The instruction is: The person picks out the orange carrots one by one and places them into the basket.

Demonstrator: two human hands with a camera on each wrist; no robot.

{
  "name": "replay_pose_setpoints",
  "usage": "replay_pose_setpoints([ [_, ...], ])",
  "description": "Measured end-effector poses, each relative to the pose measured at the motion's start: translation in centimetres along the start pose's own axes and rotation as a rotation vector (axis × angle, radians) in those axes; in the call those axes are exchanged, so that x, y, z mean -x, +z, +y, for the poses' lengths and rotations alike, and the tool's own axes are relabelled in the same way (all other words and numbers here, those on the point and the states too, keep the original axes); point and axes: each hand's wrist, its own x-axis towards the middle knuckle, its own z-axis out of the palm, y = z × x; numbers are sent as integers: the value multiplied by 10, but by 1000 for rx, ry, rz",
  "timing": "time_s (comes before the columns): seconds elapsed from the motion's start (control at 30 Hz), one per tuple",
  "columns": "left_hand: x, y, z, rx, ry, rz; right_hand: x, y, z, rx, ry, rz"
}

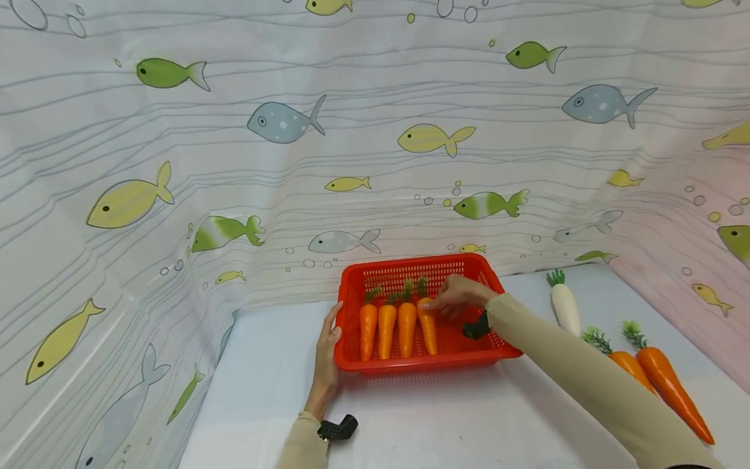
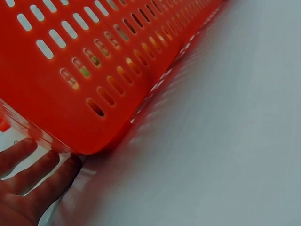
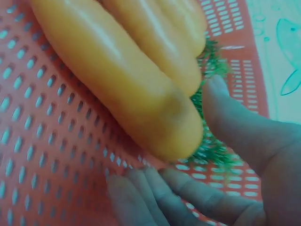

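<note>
Several orange carrots (image 1: pixel 385 331) with green tops lie side by side in a red plastic basket (image 1: pixel 418 363) with slotted walls. My right hand (image 1: pixel 458 294) is inside the basket by the top of the rightmost carrot (image 1: pixel 428 332). In the right wrist view, the thumb and fingers of that hand (image 3: pixel 244 174) stand on either side of the thick end of the nearest carrot (image 3: pixel 113 75), with gaps showing between. Against the basket's left side rests my left hand (image 1: pixel 326 355); the left wrist view shows its extended fingers (image 2: pixel 51 183) touching the wall near a corner.
A white radish (image 1: pixel 566 309) with green leaves lies on the table (image 1: pixel 263 378) right of the basket. Two more carrots, one at the outer side (image 1: pixel 670 384) and one partly behind my right sleeve (image 1: pixel 629 366), lie nearer. A fish-patterned sheet (image 1: pixel 375 215) hangs behind and along the sides.
</note>
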Motion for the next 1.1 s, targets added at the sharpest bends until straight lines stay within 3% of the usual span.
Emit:
replay_pose_setpoints([
  [0.17, 1, 1, -1, -3, -18, 2, 19, -13, 0, 84, -66, 35],
  [0.33, 2, 3, 0, 0, -22, -4, 42, -31, 0, 73, -151, 61],
  [0.53, 2, 4, -2, 15, -14, -8, 71, -48, 12, 74, -189, 149],
  [0.73, 2, 4, -2, 14, -15, -10, 96, -64, 41, 136, -193, 250],
  [0.9, 3, 4, -3, 14, -18, -12, 114, -79, 74, 256, -240, 299],
  [1.1, 2, 4, -4, 6, -13, -14, 138, -100, 115, 383, -214, 314],
])
